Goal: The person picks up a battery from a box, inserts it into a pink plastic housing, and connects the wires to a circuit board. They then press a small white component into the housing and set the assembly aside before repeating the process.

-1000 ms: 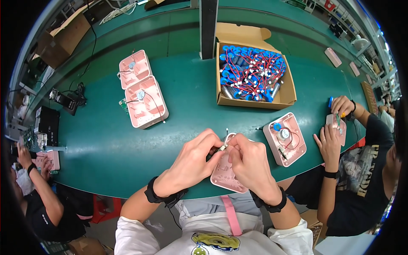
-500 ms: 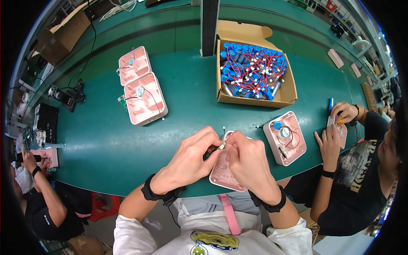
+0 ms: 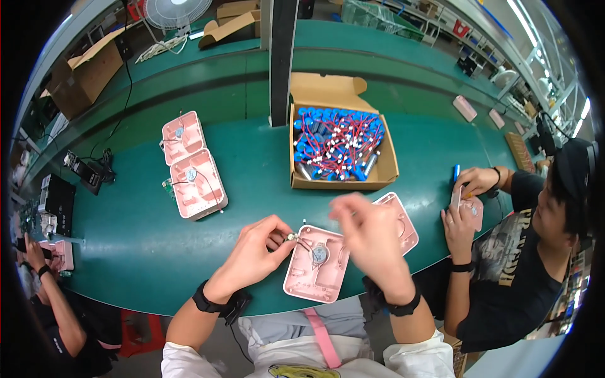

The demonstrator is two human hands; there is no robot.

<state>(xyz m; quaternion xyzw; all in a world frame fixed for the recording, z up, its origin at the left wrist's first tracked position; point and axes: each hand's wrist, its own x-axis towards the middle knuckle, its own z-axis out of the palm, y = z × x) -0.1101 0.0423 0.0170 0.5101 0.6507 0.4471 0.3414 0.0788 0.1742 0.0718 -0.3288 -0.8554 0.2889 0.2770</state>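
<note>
Before me lies an open pink plastic housing (image 3: 296,280) with a round metal speaker-like disc (image 3: 320,254) inside. My left hand (image 3: 249,259) is at its upper left corner, thumb and fingers pinched on a small white wire connector (image 3: 292,237). Dark thin wires run from the connector into the housing. My right hand (image 3: 378,249) is raised over the right side, apart from the housing, its blurred fingers stretched with nothing visible in them. Behind it, partly hidden, lies another pink housing (image 3: 405,220).
A cardboard box (image 3: 343,184) of blue cylindrical batteries with red wires stands beyond my hands, beside a dark post (image 3: 281,69). Two pink housings (image 3: 200,195) lie left. Co-workers handle pink parts at right (image 3: 472,211) and far left (image 3: 61,254).
My right hand has left the connector and lifted away, uncovering the housing's inside. My left hand keeps its pinch. The view has shifted right and up.
</note>
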